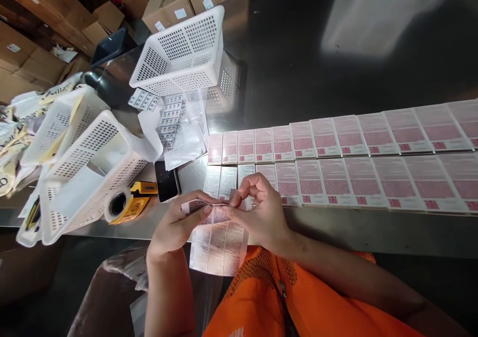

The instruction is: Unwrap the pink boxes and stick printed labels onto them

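Observation:
A sheet of printed labels (217,250) hangs down from my two hands, its upper part bent over near the fingertips. My left hand (174,222) pinches the sheet's left side between thumb and fingers. At its upper right, my right hand (263,210) has thumb and forefinger closed together on the sheet, where a small label piece seems to come up. Just beyond my hands lie two long rows of pink-and-white printed boxes (332,135). A few at the near row's left end carry a whitish silvery label (228,178) instead of a plain pink top.
A white perforated basket (179,80) stands at the back left, with label sheets (172,120) before it. Another basket (89,177), a yellow tape dispenser (140,202) and a phone (167,180) are left. Cardboard boxes (175,8) sit behind the metal table (336,235).

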The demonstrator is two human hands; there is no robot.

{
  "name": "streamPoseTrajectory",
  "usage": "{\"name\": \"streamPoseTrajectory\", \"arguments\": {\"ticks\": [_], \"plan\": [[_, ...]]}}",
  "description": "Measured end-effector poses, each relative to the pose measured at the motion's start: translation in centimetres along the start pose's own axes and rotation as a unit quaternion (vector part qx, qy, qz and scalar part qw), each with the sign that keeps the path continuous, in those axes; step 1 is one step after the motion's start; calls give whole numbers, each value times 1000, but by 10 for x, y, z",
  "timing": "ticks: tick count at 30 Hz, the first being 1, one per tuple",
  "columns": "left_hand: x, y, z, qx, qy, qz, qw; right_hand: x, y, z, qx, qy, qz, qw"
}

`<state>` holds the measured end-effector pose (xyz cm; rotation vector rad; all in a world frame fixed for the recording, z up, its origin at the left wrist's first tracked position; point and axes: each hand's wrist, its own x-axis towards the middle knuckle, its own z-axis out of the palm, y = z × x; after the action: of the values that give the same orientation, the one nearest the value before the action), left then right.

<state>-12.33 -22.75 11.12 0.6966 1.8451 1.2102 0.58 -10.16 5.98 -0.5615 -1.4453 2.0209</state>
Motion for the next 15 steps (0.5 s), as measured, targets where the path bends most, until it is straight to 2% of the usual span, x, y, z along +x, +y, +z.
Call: {"name": "streamPoseTrajectory", "arguments": {"ticks": [4, 10, 12, 15], "plan": [[-1, -4, -3, -6, 2, -6, 1000, -1, 0, -2, -25, 13, -41, 999], [-3, -15, -15, -52, 65, -7, 996, -2, 2, -7, -36, -11, -80, 996], [-3, -16, -17, -66, 61, 3, 996, -1, 2, -8, -55, -6, -93, 994], [-4, -17, -16, -76, 25, 16, 997, 2, 1, -9, -118, -9, -109, 987]]}}
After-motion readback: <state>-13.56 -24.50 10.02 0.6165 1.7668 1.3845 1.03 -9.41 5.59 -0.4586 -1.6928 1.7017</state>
